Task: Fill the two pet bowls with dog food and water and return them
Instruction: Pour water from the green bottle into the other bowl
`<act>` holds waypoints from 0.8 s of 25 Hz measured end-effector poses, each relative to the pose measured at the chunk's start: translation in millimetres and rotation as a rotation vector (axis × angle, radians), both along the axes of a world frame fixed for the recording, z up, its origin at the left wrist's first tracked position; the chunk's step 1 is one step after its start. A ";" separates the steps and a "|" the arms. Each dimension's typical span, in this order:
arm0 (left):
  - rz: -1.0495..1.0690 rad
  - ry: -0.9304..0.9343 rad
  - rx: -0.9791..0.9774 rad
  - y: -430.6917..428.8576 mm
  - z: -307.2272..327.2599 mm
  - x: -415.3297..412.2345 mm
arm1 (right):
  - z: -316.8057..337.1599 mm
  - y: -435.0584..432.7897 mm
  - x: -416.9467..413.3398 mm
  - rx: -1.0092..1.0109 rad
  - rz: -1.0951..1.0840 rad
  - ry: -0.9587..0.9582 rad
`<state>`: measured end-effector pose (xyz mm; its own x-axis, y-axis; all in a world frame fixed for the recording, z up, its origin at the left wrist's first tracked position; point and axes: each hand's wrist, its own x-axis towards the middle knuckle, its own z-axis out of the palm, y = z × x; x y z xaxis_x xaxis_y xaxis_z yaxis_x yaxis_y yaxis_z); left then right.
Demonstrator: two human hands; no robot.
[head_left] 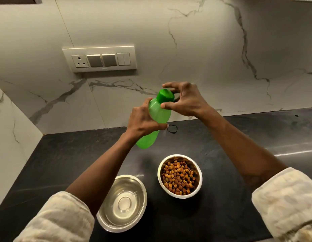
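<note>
A green plastic bottle [158, 112] is held tilted above the dark countertop [230, 198]. My left hand [143, 119] grips its body. My right hand [185, 100] has its fingers around the darker green cap [164, 96]. Two steel bowls stand on the counter below. The left bowl [123, 203] has nothing visible in it. The right bowl [180, 176] holds brown and orange dog food pellets.
A marble wall with a switch and socket panel [100, 58] rises behind the counter, and another marble wall closes the left side. A small black band [172, 128] lies on the counter behind the bottle. Cream sleeves cover both of my forearms.
</note>
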<state>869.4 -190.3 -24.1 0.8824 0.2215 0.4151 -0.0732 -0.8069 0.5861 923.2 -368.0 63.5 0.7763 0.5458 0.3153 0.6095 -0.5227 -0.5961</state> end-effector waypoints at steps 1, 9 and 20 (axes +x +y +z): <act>0.021 -0.001 -0.027 -3.6 -3.3 8.9 | -3.0 0.4 6.2 0.006 -0.146 -0.081; 0.020 0.037 -0.184 -28.2 -32.1 77.0 | -26.5 -4.0 62.4 0.066 -0.159 0.142; 0.070 0.156 -0.360 -50.9 -57.9 145.6 | -69.3 12.1 112.8 0.030 -0.288 -0.013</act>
<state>1015.0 -241.2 -81.9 0.9065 0.3901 0.1618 0.0872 -0.5478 0.8321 1036.0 -355.9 -5.8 0.8937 0.2938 0.3392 0.4465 -0.6576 -0.6067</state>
